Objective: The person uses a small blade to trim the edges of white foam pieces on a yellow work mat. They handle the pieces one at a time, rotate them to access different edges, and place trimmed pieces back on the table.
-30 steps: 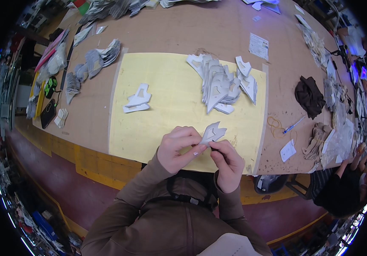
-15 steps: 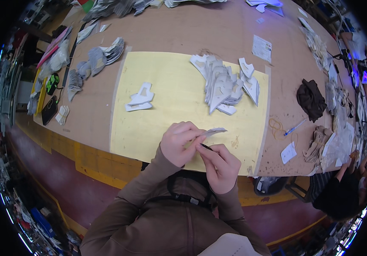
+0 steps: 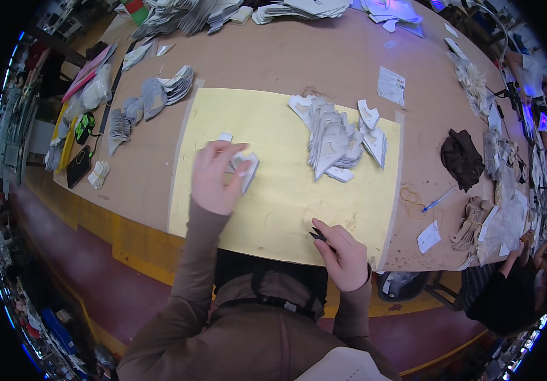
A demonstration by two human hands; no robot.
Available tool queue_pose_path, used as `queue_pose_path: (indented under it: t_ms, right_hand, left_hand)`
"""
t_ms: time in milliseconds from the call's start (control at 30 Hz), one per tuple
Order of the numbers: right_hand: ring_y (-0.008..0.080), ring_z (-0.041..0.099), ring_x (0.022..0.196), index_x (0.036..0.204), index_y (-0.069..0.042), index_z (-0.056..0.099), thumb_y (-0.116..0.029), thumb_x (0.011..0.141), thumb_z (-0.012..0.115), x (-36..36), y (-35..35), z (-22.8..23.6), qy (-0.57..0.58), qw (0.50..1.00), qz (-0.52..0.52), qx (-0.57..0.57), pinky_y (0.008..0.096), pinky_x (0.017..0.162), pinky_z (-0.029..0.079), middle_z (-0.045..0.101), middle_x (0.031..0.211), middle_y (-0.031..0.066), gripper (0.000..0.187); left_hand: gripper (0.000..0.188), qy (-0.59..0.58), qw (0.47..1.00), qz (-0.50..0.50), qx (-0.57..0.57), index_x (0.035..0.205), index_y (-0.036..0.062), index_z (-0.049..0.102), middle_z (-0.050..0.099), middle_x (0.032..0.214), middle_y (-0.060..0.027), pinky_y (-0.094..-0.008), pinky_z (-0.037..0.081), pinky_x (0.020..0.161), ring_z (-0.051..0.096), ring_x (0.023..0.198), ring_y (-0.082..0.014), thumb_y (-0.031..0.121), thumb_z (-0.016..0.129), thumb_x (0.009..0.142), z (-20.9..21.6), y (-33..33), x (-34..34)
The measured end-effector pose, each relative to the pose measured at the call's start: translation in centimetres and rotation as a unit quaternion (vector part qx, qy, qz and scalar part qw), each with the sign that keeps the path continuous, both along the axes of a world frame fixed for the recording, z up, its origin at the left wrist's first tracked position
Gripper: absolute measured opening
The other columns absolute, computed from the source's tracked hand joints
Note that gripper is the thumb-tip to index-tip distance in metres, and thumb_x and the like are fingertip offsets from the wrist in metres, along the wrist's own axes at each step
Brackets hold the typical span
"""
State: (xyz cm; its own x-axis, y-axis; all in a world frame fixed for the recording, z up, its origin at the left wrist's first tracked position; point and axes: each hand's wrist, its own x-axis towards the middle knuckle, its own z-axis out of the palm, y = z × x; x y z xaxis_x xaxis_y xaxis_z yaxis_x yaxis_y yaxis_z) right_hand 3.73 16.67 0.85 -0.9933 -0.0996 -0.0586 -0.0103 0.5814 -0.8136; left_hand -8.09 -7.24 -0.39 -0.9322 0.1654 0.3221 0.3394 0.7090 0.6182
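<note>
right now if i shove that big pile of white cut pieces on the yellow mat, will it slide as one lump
Probably not: the white pile is loose, fanned flat pieces, so it would likely spread. They look thin and light. The yellow mat looks smooth, so pieces may skid.

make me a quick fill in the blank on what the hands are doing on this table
1. The left hand rests on a small pile of pale cut pieces on the ____ mat.
2. The right hand holds small black ____.
3. The big heap of cut pieces lies nearer the ____ hand.

Missing words: yellow; snips; right
</note>
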Motion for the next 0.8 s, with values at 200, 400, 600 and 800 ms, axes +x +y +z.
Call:
queue_pose_path:
  t_ms: [200, 400, 600, 800]
  right_hand:
    - [0.0242, 0.060, 0.062, 0.115, -0.006, 0.065, -0.003, 0.083, 0.067, 0.2, -0.2, 0.8, 0.039, 0.998, 0.027, -0.037, 0.0316, 0.057, 0.047, 0.062, 0.083, 0.0099, 0.032]
    - [0.0248, 0.062, 0.065, 0.113, -0.005, 0.066, -0.002, 0.082, 0.068, 0.8, 0.1, 0.4, 0.028, 0.998, 0.018, -0.048, 0.0324, 0.059, 0.048, 0.062, 0.083, 0.0105, 0.031]
    - [0.0245, 0.063, 0.067, 0.114, -0.004, 0.065, -0.001, 0.081, 0.069, 0.8, 0.4, 0.3, 0.026, 0.998, 0.009, -0.055, 0.0313, 0.060, 0.049, 0.062, 0.083, 0.0114, 0.033]
    - [0.0218, 0.063, 0.068, 0.118, -0.004, 0.063, -0.001, 0.084, 0.067, -0.4, -0.2, 0.3, 0.015, 0.996, -0.053, -0.065, 0.0292, 0.060, 0.049, 0.062, 0.084, 0.0114, 0.034]
  left_hand:
    - [0.025, -0.083, 0.989, -0.057, 0.106, 0.096, 0.0005, 0.061, 0.061, 0.088, -0.0107, -0.0322, 0.047, 0.072, 0.058, 0.079, -0.0231, 0.016, 0.072, 0.081, -2.5, 9.9, -1.5]
    - [0.026, -0.251, 0.954, -0.071, 0.147, 0.089, -0.0010, 0.060, 0.062, 0.079, -0.0074, -0.0280, 0.048, 0.066, 0.057, 0.068, -0.0165, 0.016, 0.076, 0.079, -3.5, 8.3, -1.6]
    - [0.019, -0.315, 0.920, -0.087, 0.218, 0.091, -0.0009, 0.060, 0.060, 0.075, -0.0016, -0.0216, 0.046, 0.066, 0.054, 0.068, -0.0061, 0.010, 0.074, 0.082, -2.4, 5.8, 1.5]
    - [0.030, -0.396, 0.842, -0.095, 0.353, 0.104, 0.0006, 0.057, 0.059, 0.075, 0.0026, -0.0173, 0.041, 0.063, 0.049, 0.068, -0.0004, 0.002, 0.075, 0.080, -3.2, 5.7, 3.6]
